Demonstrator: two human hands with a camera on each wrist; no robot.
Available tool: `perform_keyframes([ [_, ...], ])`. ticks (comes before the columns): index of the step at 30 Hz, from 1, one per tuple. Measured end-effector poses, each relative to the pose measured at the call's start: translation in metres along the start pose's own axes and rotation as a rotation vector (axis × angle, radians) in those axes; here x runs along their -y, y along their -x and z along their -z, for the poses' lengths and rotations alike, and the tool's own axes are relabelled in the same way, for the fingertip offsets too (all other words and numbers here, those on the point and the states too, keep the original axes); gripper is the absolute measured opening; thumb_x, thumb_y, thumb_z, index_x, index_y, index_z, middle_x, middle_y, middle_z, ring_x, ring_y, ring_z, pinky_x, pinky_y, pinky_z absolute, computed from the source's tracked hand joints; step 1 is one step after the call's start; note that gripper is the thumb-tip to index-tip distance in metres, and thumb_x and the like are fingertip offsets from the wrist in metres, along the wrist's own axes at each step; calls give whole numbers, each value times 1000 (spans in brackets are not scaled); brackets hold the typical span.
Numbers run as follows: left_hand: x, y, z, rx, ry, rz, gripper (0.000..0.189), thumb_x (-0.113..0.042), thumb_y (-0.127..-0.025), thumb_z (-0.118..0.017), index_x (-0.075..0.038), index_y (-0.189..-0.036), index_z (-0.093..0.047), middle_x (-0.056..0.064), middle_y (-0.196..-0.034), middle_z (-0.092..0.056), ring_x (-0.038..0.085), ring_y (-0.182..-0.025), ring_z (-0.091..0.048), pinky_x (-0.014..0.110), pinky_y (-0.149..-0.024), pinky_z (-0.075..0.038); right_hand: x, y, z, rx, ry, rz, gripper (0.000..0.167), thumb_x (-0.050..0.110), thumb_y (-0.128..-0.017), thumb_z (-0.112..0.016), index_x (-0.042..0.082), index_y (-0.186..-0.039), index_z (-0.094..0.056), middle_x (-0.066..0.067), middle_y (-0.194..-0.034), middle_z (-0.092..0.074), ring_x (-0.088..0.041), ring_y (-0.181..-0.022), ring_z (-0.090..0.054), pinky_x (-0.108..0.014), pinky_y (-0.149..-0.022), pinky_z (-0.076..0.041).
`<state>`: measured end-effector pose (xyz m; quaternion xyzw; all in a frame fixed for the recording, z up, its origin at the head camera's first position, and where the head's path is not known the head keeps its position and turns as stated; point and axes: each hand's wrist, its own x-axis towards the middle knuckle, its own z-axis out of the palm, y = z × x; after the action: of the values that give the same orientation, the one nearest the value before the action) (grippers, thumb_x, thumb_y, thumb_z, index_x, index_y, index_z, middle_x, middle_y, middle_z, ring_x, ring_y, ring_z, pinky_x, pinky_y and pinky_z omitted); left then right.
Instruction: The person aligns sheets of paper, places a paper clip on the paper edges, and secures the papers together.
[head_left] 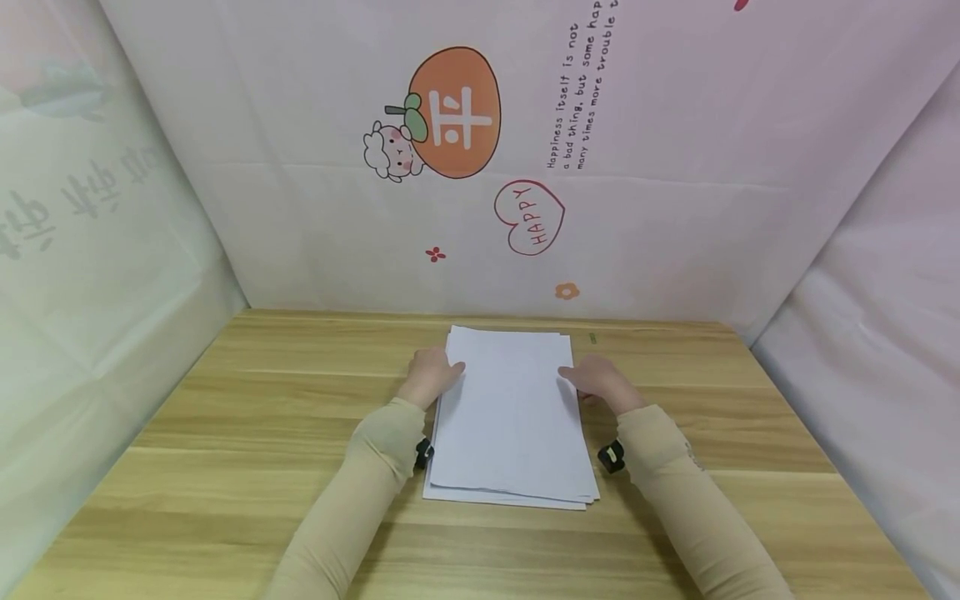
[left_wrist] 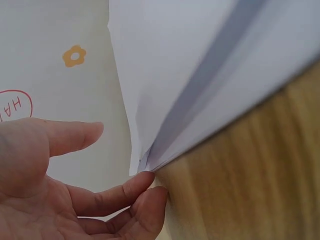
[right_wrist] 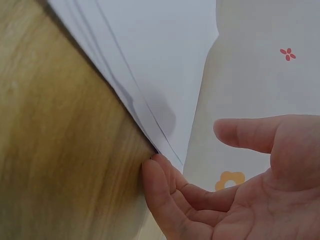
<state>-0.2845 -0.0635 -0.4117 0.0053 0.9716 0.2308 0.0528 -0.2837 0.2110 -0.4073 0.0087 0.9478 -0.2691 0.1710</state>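
A stack of white paper sheets (head_left: 513,417) lies on the wooden table, its sheets slightly out of line at the near edge. My left hand (head_left: 431,375) is at the stack's left side towards the far end; in the left wrist view its bent fingertips (left_wrist: 142,181) touch the edge near a corner. Across from it, my right hand (head_left: 600,382) is at the right side, with loosely bent fingertips (right_wrist: 156,167) against the edge in the right wrist view. Both thumbs stand apart from the fingers, and neither pinches the paper in the wrist views.
The wooden tabletop (head_left: 247,467) stretches out on both sides of the stack. A white printed cloth (head_left: 315,225) hangs behind the table's far edge, with more white cloth at the left and right. Black straps (head_left: 612,457) show at both wrists.
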Motion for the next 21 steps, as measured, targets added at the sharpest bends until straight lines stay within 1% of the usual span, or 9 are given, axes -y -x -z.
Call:
perform_keyframes([
  [6,-1,0,2,12,-19,-22,48,-34,-95,-53,11,-110,-63,25,-113,-64,38,-106,-60,45,-90,-49,0,1,-1,-6,-18,1,37,35,-98,-45,7,-74,-47,-2,-66,-46,-15,-60,-50,-27,-62,-53],
  [8,-2,-1,2,13,-27,-27,48,-34,-95,-54,11,-109,-63,25,-112,-64,38,-105,-60,45,-90,-49,0,2,-1,-10,-23,0,37,35,-98,-46,5,-77,-49,-3,-67,-47,-16,-61,-51,-27,-62,-54],
  [11,-2,0,2,14,-14,-22,47,-34,-95,-54,11,-106,-64,25,-110,-65,35,-101,-61,44,-89,-49,0,1,-1,-5,-32,-1,37,36,-97,-46,5,-76,-48,-4,-66,-47,-15,-60,-50,-27,-61,-53],
  [16,-2,0,2,19,26,-7,45,-35,-94,-55,9,-100,-65,23,-105,-66,29,-89,-61,41,-84,-51,0,1,-1,2,-46,-14,37,36,-97,-46,5,-76,-48,-4,-68,-48,-15,-61,-50,-27,-62,-54],
  [21,-3,-1,1,26,32,-15,46,-35,-94,-56,10,-103,-64,23,-106,-66,29,-90,-61,41,-86,-51,0,2,-1,1,-54,-12,37,35,-97,-47,2,-82,-50,-6,-71,-50,-17,-65,-52,-28,-65,-55],
])
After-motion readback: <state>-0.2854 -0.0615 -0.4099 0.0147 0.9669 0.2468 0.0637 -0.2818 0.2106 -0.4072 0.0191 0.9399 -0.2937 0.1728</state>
